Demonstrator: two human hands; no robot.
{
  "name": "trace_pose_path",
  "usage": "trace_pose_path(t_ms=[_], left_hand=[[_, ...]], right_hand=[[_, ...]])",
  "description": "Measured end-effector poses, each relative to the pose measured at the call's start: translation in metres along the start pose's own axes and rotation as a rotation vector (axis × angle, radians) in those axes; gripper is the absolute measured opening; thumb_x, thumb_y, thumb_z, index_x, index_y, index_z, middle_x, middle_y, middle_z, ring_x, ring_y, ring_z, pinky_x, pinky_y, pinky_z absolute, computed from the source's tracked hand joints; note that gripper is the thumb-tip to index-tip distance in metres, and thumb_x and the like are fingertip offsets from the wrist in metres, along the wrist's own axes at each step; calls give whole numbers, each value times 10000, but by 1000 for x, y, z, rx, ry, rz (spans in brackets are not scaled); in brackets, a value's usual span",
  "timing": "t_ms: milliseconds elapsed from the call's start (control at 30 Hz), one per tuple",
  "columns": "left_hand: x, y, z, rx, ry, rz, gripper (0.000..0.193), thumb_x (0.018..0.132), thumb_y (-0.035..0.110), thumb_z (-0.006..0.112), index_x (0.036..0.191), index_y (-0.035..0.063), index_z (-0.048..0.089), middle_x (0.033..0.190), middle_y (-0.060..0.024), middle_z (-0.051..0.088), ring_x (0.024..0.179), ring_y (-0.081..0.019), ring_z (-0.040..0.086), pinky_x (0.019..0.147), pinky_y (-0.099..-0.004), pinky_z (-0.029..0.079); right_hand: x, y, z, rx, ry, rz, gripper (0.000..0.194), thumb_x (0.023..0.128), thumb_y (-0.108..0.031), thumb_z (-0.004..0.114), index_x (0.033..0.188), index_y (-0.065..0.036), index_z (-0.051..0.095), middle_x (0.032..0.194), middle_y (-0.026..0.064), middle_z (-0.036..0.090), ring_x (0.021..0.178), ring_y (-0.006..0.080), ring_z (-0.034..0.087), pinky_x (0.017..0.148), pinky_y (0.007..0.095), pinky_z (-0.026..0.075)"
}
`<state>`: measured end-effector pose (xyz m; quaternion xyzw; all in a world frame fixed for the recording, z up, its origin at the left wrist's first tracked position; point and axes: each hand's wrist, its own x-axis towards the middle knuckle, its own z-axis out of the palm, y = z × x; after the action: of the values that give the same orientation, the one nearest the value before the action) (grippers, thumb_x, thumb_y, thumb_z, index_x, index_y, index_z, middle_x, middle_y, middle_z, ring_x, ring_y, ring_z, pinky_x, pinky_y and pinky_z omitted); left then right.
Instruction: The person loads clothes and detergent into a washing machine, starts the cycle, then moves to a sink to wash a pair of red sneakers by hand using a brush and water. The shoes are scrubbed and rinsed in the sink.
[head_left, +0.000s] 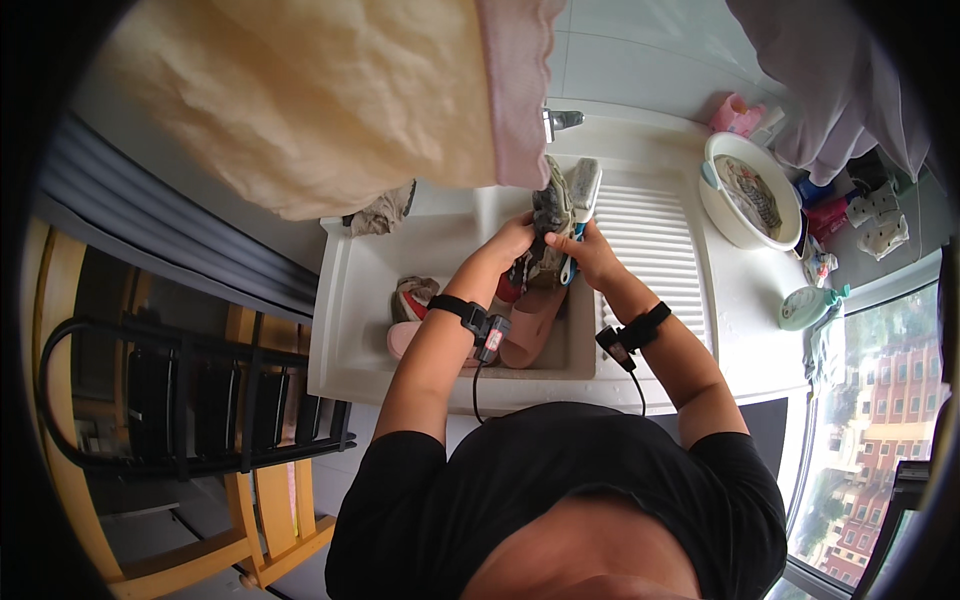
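Over the right side of the white laundry sink (352, 300), my left hand (514, 238) grips a wet grey-green shoe (553, 202) with a dark sole. My right hand (594, 256) holds a white and blue scrub brush (587, 184), bristles facing up, while its thumb presses on the shoe. Shoe and brush are side by side, both pointing toward the faucet. Below my hands a pink slide sandal (529, 330) lies in the basin. Another pink sandal (405, 340) and a grey shoe with red (415, 298) sit farther left, partly behind my left forearm.
The ribbed washboard (652, 247) adjoins the basin. A white basin of wet cloth (750, 195) and a green pump bottle (804, 307) stand right. Beige fabric (337, 97) hangs low, beside the faucet (562, 121). A greyish cloth-like item (382, 210) rests on the sink's left rim.
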<state>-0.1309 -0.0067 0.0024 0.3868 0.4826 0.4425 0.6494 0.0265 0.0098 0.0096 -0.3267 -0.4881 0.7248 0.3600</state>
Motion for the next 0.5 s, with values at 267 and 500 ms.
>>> trace_pose_path(t_ms=[267, 500], left_hand=[[4, -4, 13, 7, 125, 71, 313, 882, 178, 449, 1129, 6, 534, 1031, -82, 598, 885, -146, 572, 782, -295, 453], [23, -28, 15, 19, 129, 65, 310, 886, 183, 434, 1131, 22, 534, 1030, -63, 589, 896, -140, 562, 783, -284, 444]], right_hand=[[3, 0, 4, -74, 91, 3, 595, 724, -82, 721, 1208, -48, 375, 1022, 76, 559, 928, 182, 547, 794, 315, 465], [13, 4, -15, -22, 137, 27, 577, 733, -92, 714, 1202, -52, 380, 1012, 79, 563, 912, 184, 554, 743, 308, 476]])
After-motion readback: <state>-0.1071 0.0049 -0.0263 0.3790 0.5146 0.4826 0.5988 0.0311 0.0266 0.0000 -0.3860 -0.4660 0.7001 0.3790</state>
